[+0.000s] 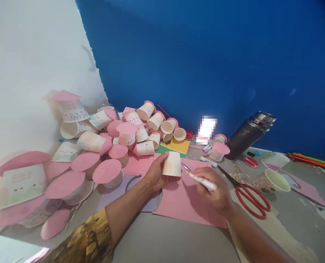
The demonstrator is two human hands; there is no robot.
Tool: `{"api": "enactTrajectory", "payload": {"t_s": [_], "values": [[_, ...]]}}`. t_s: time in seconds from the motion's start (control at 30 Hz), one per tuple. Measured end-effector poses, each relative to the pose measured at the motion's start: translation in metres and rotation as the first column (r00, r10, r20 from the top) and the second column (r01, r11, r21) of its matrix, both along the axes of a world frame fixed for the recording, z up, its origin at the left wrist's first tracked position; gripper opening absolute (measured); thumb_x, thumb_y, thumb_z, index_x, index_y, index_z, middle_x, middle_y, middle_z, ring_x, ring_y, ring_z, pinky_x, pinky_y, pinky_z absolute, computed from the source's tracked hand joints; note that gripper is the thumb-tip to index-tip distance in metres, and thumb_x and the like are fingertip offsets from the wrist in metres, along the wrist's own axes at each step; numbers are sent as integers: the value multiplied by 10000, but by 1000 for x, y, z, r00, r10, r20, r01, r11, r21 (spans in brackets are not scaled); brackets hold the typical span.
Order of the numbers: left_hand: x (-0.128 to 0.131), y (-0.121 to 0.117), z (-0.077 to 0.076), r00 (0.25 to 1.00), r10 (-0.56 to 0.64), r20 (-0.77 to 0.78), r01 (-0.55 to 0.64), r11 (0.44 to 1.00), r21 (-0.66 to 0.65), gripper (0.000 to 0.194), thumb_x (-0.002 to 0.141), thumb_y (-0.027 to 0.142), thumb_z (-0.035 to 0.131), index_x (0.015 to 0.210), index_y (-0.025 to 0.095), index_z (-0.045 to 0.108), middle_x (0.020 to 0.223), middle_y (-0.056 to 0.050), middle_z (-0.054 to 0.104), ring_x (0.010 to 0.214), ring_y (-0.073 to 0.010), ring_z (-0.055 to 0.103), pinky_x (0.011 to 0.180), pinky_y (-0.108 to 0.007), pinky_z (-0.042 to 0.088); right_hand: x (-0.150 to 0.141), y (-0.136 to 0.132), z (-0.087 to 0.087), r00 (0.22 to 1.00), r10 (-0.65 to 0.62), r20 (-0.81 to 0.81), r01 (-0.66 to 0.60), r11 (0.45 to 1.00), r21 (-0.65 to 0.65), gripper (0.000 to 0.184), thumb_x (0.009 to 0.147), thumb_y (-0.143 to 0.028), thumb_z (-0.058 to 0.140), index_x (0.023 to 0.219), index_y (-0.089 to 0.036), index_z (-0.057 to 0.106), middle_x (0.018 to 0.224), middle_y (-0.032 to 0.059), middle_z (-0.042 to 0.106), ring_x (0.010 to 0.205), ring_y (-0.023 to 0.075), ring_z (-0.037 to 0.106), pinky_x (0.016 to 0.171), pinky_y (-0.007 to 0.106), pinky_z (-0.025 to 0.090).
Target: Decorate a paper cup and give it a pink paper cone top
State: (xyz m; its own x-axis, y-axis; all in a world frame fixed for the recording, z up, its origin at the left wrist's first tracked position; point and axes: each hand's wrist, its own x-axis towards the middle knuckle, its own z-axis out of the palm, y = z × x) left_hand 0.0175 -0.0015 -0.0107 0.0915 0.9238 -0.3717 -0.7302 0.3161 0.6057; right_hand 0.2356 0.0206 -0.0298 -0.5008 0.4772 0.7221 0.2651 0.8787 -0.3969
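Note:
My left hand [154, 174] is closed around a small paper cup [171, 164] that stands upside down on a pink paper sheet [184, 202]. My right hand [215, 190] grips a white marker-like stick [203, 181], its tip pointing left toward the cup. The two hands are close together over the pink sheet, just apart from each other.
A heap of paper cups with pink paper discs [107, 146] fills the left and back. Red-handled scissors [250, 199] lie right of my right hand. A dark metal flask [248, 134] leans at the back, a bowl-like cup [271, 181] near it, and coloured sticks [312, 160] far right.

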Motion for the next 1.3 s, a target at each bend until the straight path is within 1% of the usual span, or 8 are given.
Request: {"api": "enactTrajectory", "payload": {"t_s": [0.07,0.17,0.3,0.37,0.43,0.53,0.8,1.3], "values": [[1,-2,0,999,-41,-5,41,999,-2,323,947,408,528,1003,113,647,790,-103,696,673,-275,714,564,-413,602,6,-3,8,966,-156,-204,110,970,-218,171,923,-187,633,1089,-224,648,994,76,723,871,224,696,761,370,587],[4,-8,1,994,-104,-18,104,994,-17,337,938,419,533,1018,109,639,805,-114,690,707,-299,717,590,-455,608,13,-4,17,892,-240,-383,43,889,-456,75,925,-281,649,980,-231,643,899,35,686,687,175,642,617,329,544],[11,-13,2,986,-158,-58,156,987,-37,349,938,413,524,1034,99,641,798,-136,693,716,-301,712,619,-473,611,15,-6,21,850,-265,-456,-21,847,-531,88,914,-319,661,919,-235,636,670,-40,548,564,130,524,524,272,447],[14,-14,1,985,-160,-68,157,986,-47,359,939,411,521,1055,94,642,796,-140,698,714,-299,710,631,-474,610,13,-12,22,865,-269,-424,-8,837,-547,93,930,-320,643,963,-234,655,672,-31,581,571,134,533,506,259,426],[17,-14,-1,986,-150,-74,146,988,-57,359,940,399,523,1081,91,644,801,-140,705,710,-294,711,638,-465,608,10,-19,23,898,-246,-366,11,843,-537,110,952,-316,615,991,-230,671,724,-4,657,594,146,578,501,257,432],[19,-13,-4,988,-134,-75,130,990,-60,341,938,376,541,1088,92,655,815,-136,717,690,-281,712,634,-431,601,6,-27,25,938,-223,-266,95,902,-420,65,941,-276,636,955,-231,680,752,7,700,622,156,627,547,266,470],[24,-12,-8,994,-95,-60,92,994,-56,274,939,318,557,980,88,701,817,-128,728,683,-230,692,674,-370,592,2,-31,31,972,-185,-142,157,970,-188,41,930,-196,628,938,-233,643,729,-18,653,602,137,591,564,256,454],[26,-15,-10,990,-106,-96,106,994,-6,311,894,359,606,1061,113,694,818,-118,710,704,-238,676,717,-367,553,2,-27,32,975,-193,-111,173,971,-164,48,943,-191,600,949,-225,633,758,-2,673,667,155,631,620,270,477]]}}
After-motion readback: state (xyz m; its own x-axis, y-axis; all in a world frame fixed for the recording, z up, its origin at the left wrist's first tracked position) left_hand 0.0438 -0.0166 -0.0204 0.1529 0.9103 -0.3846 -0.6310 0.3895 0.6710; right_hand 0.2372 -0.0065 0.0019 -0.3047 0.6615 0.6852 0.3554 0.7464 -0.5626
